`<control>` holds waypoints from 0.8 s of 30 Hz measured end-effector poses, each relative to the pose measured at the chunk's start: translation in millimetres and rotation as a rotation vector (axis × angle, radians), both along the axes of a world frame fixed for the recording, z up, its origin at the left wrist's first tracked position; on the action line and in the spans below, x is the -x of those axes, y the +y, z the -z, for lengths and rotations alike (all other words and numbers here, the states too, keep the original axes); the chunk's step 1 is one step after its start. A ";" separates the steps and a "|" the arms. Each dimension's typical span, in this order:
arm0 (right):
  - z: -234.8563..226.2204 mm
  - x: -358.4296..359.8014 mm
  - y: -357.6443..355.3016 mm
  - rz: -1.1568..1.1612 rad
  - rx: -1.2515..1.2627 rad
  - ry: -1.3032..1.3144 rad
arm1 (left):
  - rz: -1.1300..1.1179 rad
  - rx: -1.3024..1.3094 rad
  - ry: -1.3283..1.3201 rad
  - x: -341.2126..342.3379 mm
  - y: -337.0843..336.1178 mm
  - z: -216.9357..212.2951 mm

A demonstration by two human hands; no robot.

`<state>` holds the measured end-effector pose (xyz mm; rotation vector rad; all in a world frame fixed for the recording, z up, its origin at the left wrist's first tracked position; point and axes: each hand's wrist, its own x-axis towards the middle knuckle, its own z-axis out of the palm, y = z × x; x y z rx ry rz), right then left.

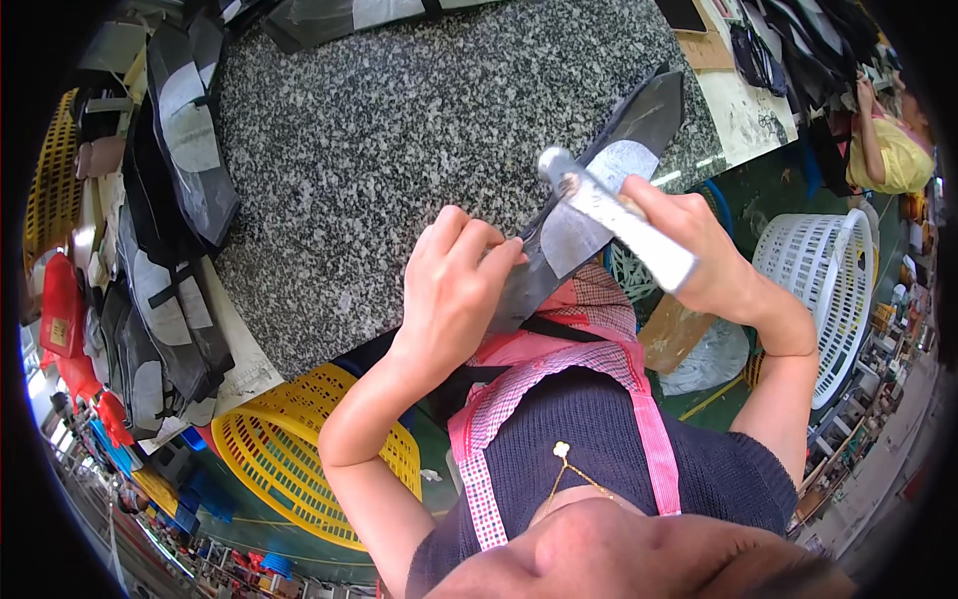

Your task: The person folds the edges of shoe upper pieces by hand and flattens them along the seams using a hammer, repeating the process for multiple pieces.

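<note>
A long dark-grey leather-like piece (651,112) with pale grey patches lies slantwise over the near right edge of the speckled stone slab (349,180). At its left edge, my left hand (451,285) has thumb and forefinger pinched together on the piece. My right hand (699,245) is closed round the handle of a hammer (624,228), most of the handle being hidden by the fingers. The hammer's silver metal head, slightly blurred, is over the patched middle of the piece. Whether it touches the surface I cannot tell.
Stacks of similar dark pieces (188,130) lie along the slab's left side, with more at the far edge. A yellow basket (319,449) stands below left and a white basket (813,290) to the right. Another person (883,145) is at the far right.
</note>
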<state>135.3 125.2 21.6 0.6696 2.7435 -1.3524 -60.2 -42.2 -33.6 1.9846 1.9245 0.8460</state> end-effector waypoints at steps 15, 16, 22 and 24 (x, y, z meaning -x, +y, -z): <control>5.9 0.3 -31.4 -0.180 -0.015 -0.138 | 0.073 -0.145 0.145 16.0 -11.1 5.8; 3.9 1.7 -30.6 -0.165 0.016 -0.130 | 0.037 -0.080 0.000 19.6 -14.0 6.4; -9.3 8.8 -19.2 -0.095 0.112 -0.057 | -0.002 -0.148 0.247 8.5 -23.0 7.4; -6.9 8.5 -27.4 -0.116 0.159 0.007 | -0.026 -0.163 0.184 10.5 -26.0 8.7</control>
